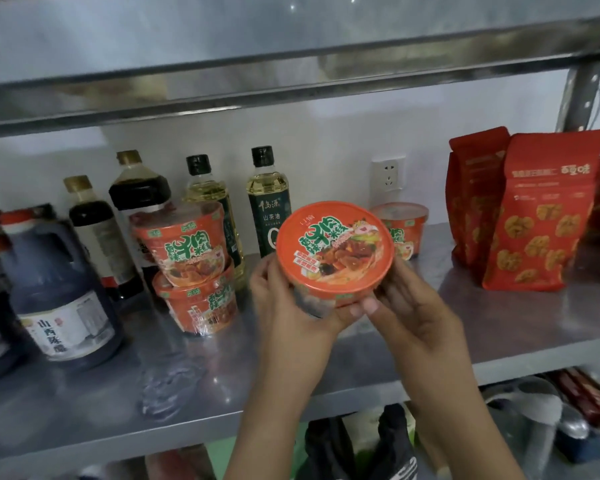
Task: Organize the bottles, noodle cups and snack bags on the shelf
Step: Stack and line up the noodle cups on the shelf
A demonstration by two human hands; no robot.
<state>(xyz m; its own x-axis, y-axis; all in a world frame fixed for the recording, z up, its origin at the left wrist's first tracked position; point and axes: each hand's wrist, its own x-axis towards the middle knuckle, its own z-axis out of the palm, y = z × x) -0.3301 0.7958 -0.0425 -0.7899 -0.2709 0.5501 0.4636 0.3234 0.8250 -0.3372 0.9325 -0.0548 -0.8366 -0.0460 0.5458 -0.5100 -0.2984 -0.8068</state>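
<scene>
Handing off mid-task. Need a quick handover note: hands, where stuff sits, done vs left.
Left hand and right hand: both grip the held cup, lid tilted toward the camera, above the shelf.
Bottles: grouped at back left. Stack of two cups stands in front of them. Lone cup at the back by the socket. Snack bags upright at right.
Done: bottles and bags grouped, two cups stacked.
Left: set the held cup down, probably by the stack; likely move the lone cup over too.
</scene>
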